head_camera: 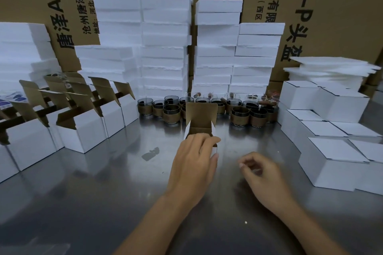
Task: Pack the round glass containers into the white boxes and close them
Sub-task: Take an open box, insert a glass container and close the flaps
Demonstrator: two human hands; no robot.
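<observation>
One open white box (202, 124) sits under your left hand (193, 163). Your fingers are curled over its near rim and your thumb is on its side, likely to steady it while the lid flap stands up and the mouth stays free for loading. Your right hand (264, 174) hovers just beside it, loosely curled and holding nothing, ready to reach. The round glass containers (240, 114) stand in rows just beyond the box. Closed boxes (331, 161) are stacked to your right hand's right, and spare open boxes (83, 130) wait off your left.
</observation>
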